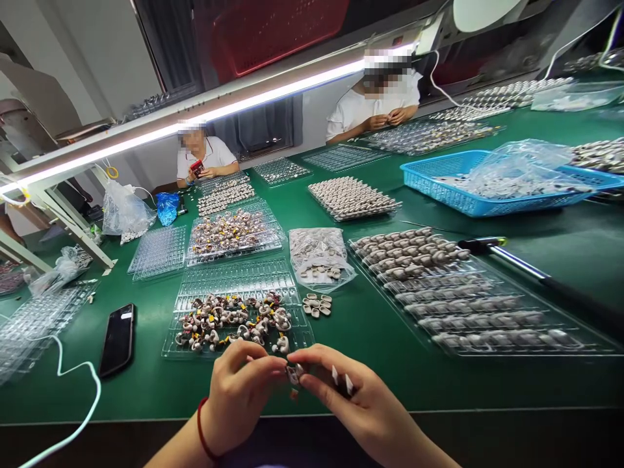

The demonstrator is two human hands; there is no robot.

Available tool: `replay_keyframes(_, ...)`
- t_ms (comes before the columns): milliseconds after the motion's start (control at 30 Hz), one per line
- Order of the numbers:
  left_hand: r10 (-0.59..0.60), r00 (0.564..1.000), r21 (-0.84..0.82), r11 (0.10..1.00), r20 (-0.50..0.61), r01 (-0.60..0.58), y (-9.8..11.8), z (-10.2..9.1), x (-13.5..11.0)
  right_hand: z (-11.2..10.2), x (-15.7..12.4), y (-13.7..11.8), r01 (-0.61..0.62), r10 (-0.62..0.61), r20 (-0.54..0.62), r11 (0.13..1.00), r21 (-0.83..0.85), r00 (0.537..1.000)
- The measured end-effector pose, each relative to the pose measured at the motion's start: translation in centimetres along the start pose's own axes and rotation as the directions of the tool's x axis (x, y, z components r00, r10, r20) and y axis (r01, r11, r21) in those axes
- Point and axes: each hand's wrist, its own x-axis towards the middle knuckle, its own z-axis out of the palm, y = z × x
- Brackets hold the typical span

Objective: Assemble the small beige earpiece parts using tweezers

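Observation:
My left hand, with a red cord on its wrist, pinches a small whitish-and-dark electronic piece at the table's front edge. The fingertips of my right hand grip the same piece from the other side. A tiny orange bit shows just below it. Two pale pointed tips of a dark tool, perhaps tweezers, stick out from my right hand. Beyond my hands, a clear tray bears a heap of similar pieces with yellow bits. Several small beige shells lie beside that tray.
At the right lies a tray of grey parts in rows, with a black-handled tool near it. A phone and white cable are left. Farther back are a blue basket, a bag of shells and two seated people.

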Motion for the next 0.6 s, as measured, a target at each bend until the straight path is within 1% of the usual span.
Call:
replay_keyframes(67, -0.097, 0.995, -0.117, 0.988, 0.022, 0.099, 0.1, 0.0, 0.3, 0.0, 0.0, 0.0, 0.032, -0.032, 0.003, 0.999, -0.015, 0.999)
replay_keyframes(133, -0.207, 0.977, -0.248, 0.945, 0.055, 0.214, 0.3, 0.0, 0.5, 0.2, 0.0, 0.1, 0.079, -0.080, -0.020, 0.996, -0.037, 0.997)
replay_keyframes(200, -0.304, 0.948, -0.346, 0.883, 0.092, 0.316, 0.4, 0.2, 0.7, 0.4, -0.1, 0.4, 0.124, -0.128, -0.068, 0.990, -0.068, 0.989)
replay_keyframes(267, -0.358, 0.926, -0.383, 0.844, 0.116, 0.375, 0.6, 0.4, 0.7, 0.8, -0.4, 0.6, 0.155, -0.167, -0.135, 0.983, -0.095, 0.977)
replay_keyframes(333, -0.367, 0.924, -0.367, 0.849, 0.108, 0.380, 0.7, 0.6, 0.7, 1.2, -0.6, 0.7, 0.179, -0.196, -0.196, 0.979, -0.100, 0.961)
replay_keyframes(400, -0.341, 0.937, -0.324, 0.881, 0.073, 0.345, 0.9, 0.6, 0.5, 1.5, -0.9, 0.7, 0.208, -0.222, -0.232, 0.974, -0.084, 0.947)
replay_keyframes(467, -0.308, 0.950, -0.275, 0.911, 0.042, 0.308, 1.1, 0.6, 0.4, 1.8, -1.0, 0.6, 0.233, -0.239, -0.247, 0.971, -0.056, 0.939)
replay_keyframes(600, -0.254, 0.967, -0.192, 0.948, 0.022, 0.253, 1.6, 0.4, 0.1, 2.0, -1.1, 0.4, 0.248, -0.240, -0.266, 0.969, -0.003, 0.934)
